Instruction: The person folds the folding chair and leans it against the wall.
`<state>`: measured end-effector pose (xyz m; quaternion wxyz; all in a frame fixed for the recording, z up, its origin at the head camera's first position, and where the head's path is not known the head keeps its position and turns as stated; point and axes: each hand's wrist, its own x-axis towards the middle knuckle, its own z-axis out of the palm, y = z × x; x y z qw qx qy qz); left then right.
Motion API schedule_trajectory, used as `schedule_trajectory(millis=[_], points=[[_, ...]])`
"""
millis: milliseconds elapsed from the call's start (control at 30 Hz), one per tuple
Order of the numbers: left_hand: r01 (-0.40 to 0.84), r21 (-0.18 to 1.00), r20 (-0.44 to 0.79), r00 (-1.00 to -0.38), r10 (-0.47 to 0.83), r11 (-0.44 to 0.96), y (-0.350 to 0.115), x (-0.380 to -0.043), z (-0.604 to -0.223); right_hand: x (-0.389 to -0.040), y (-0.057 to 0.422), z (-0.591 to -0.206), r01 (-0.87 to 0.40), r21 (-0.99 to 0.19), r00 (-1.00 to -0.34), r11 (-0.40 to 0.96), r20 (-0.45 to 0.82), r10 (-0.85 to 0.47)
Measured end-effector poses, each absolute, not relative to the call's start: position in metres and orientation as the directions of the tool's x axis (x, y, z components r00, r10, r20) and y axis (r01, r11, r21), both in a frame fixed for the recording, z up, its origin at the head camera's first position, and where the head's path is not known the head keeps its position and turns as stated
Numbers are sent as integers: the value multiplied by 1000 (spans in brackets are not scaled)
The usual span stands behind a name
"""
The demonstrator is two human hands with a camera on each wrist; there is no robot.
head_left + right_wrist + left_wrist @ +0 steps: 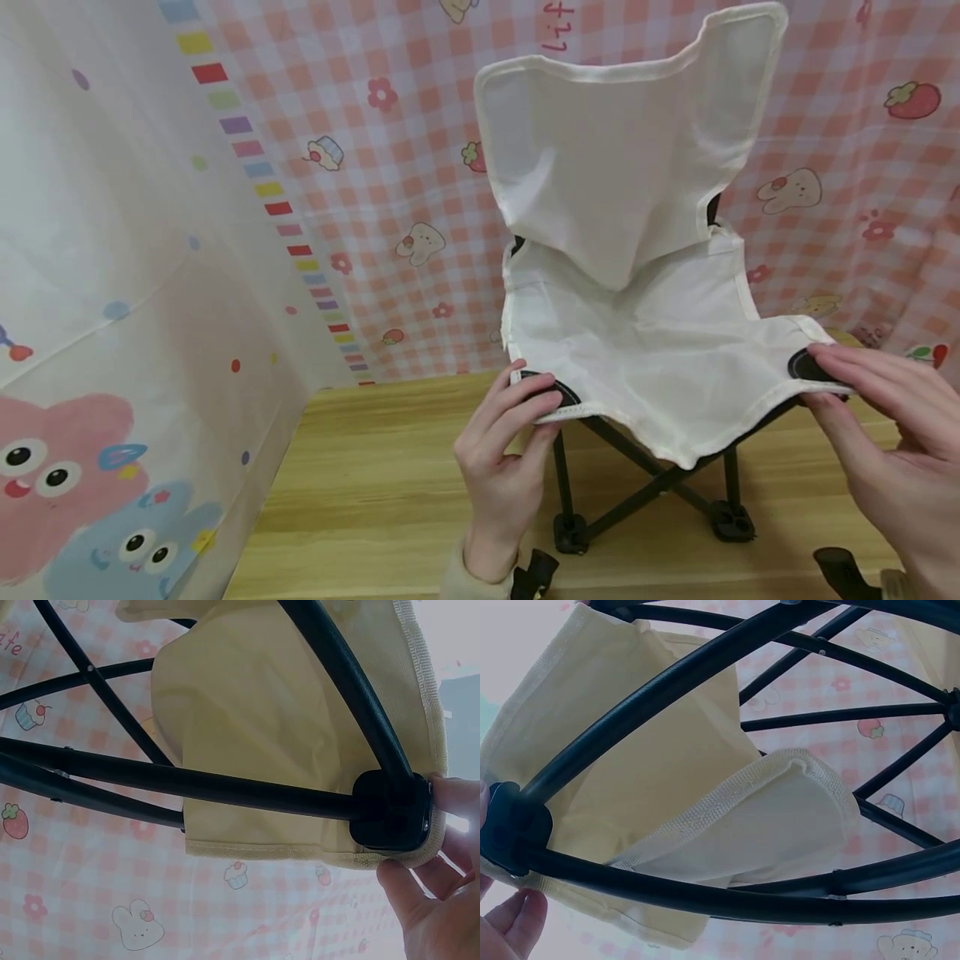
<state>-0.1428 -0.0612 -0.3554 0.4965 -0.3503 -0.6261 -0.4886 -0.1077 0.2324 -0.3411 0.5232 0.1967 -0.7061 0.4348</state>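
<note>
A small folding chair with a white fabric seat (652, 350) and black crossed legs (633, 502) stands in front of me in the head view. My left hand (498, 458) pinches the seat's front left corner, fingers over its black patch (567, 397) and thumb beneath. At the front right corner my right hand (900, 425) pinches the edge the same way beside the other black patch (802, 365). From below, the left wrist view shows a black plastic joint (514, 829) at that corner. A matching joint (390, 814) appears in the right wrist view.
The chair is on a wood-grain tabletop (360, 483). A pink checked cloth (375, 208) hangs behind it, and a white printed sheet (150, 250) hangs at the left. Black tubular pieces (843, 571) show near both wrists.
</note>
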Motion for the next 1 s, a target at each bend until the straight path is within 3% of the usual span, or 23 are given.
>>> schedule_trajectory(millis=[567,800,1000], points=[[932,239,971,-232,-57,271,-57,-144,-351,-106,222,-334,-754,-395,-339,524,918,205],[934,226,974,-217,-63,276,-56,-144,-349,-104,211,-328,-805,-395,-309,443,916,255],[934,229,973,-221,-59,274,-54,-144,-346,-103,210,-327,-800,-403,-320,446,914,250]])
